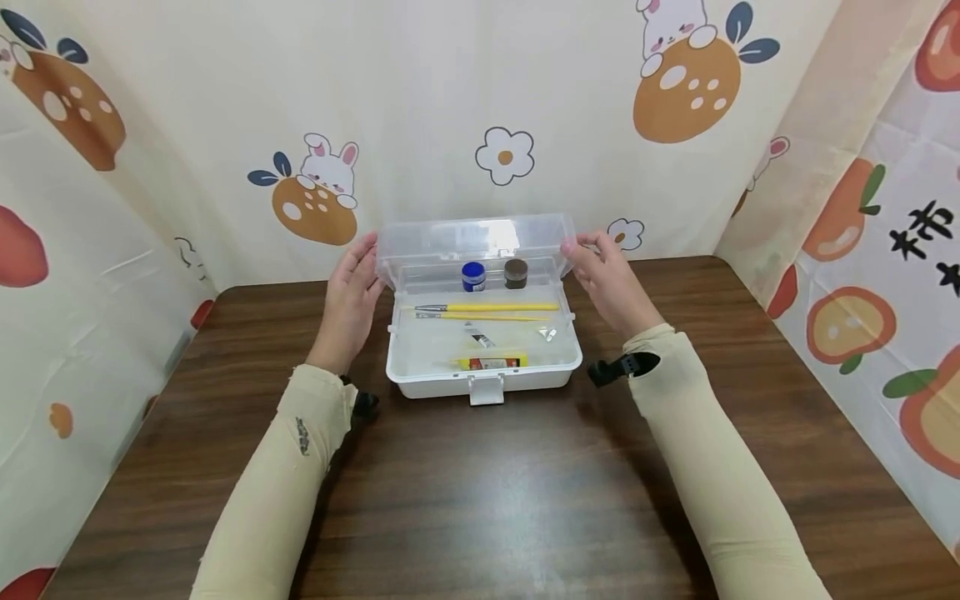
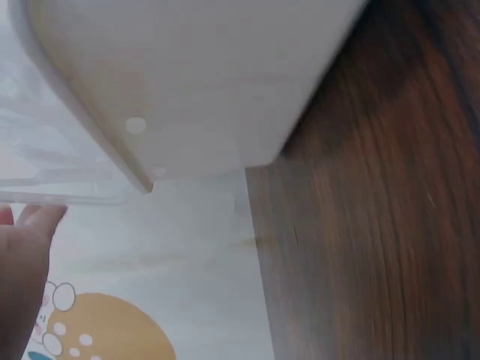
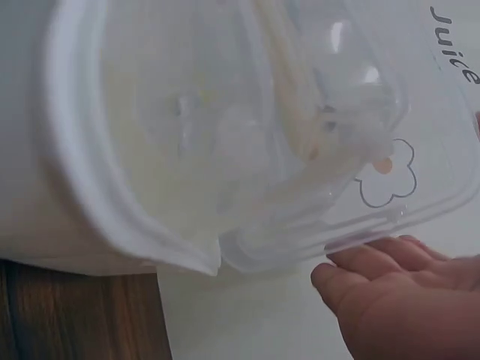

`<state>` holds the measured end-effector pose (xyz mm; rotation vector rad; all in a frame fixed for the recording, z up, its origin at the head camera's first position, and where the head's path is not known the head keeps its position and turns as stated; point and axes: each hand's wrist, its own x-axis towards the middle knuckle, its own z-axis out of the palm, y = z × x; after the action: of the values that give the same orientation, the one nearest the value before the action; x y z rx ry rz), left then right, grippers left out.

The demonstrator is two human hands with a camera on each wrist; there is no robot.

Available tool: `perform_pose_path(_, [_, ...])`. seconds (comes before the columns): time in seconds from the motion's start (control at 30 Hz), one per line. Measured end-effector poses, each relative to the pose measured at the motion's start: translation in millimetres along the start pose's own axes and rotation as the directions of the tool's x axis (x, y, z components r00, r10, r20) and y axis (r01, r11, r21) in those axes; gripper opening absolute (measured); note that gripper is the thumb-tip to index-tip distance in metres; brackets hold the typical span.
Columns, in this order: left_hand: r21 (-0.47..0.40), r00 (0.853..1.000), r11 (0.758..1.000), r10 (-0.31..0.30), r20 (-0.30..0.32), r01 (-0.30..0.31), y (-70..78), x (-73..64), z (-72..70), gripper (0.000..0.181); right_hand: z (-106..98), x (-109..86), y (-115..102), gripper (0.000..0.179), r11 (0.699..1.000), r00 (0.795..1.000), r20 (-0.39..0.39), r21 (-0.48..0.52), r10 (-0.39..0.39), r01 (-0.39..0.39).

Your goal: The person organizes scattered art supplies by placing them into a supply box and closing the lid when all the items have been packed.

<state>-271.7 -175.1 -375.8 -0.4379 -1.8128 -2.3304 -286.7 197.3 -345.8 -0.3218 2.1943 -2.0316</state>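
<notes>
A white plastic storage box (image 1: 486,385) stands on the table with its clear lid (image 1: 476,237) raised at the back. At the lid's left end is my left hand (image 1: 351,296), fingers extended along the edge; the left wrist view shows fingertips right at the rim. My right hand (image 1: 611,283) has its fingertips at the lid's right end, fingers fairly straight. Behind the tray sit a blue jar (image 1: 473,277) and a brown jar (image 1: 515,273). Two yellow-handled paintbrushes (image 1: 502,307) lie across the tray, with a small tube (image 1: 480,337) and a yellow tube (image 1: 492,362) in front.
The dark wooden table (image 1: 480,500) extends around the box. Close behind it hangs a printed curtain (image 1: 442,100) with rabbits, oranges and flowers, and more printed cloth (image 1: 885,275) stands at the right side. A white latch (image 1: 486,390) hangs at the box's front.
</notes>
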Motion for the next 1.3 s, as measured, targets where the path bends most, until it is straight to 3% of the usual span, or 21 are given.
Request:
perform_pose_path(0.17, [0.021, 0.996, 1.000, -0.007, 0.091, 0.005, 5.5, -8.5, -4.8, 0.055, -5.1, -3.9, 7.5, 0.073, 0.994, 0.991, 0.117, 0.098, -0.058, 0.046])
perform_pose_path(0.3, [0.063, 0.991, 0.998, -0.039, 0.129, 0.031, 4.8, -13.9, -6.0, 0.061, -6.2, -7.5, 14.8, 0.075, 0.998, 0.987, 0.146, 0.018, -0.059, 0.057])
perform_pose_path(0.53, [0.193, 0.979, 0.978, -0.108, 0.171, 0.074, 2.5, -27.2, -10.3, 0.078, -5.7, -23.4, 26.1, 0.081, 0.988, 0.988, 0.147, -0.136, -0.049, 0.069])
perform_pose_path(0.77, [0.353, 0.957, 0.933, -0.166, 0.237, 0.074, 17.8, -40.5, -3.7, 0.090, -2.2, -35.5, 35.4, 0.078, 0.992, 0.992, 0.118, -0.108, -0.054, 0.066])
perform_pose_path(0.9, [0.420, 0.953, 0.906, -0.170, 0.250, 0.052, 22.6, -47.8, 0.3, 0.091, 0.3, -40.3, 40.4, 0.076, 0.992, 0.991, 0.113, -0.099, -0.068, 0.079])
perform_pose_path(1.0, [0.440, 0.953, 0.897, -0.175, 0.245, 0.052, 21.0, -50.8, 0.0, 0.094, 1.8, -43.6, 42.9, 0.069, 0.988, 0.990, 0.110, -0.109, -0.094, 0.106])
perform_pose_path(1.17, [0.421, 0.952, 0.905, -0.176, 0.249, 0.057, 16.5, -52.4, -1.5, 0.099, 4.4, -46.3, 45.3, 0.050, 0.981, 0.988, 0.075, -0.129, -0.138, 0.147])
perform_pose_path(1.3, [0.425, 0.950, 0.904, -0.179, 0.257, 0.055, 10.0, -51.3, -4.4, 0.101, 7.6, -45.9, 46.6, 0.048, 0.983, 0.989, 0.034, -0.110, -0.145, 0.148])
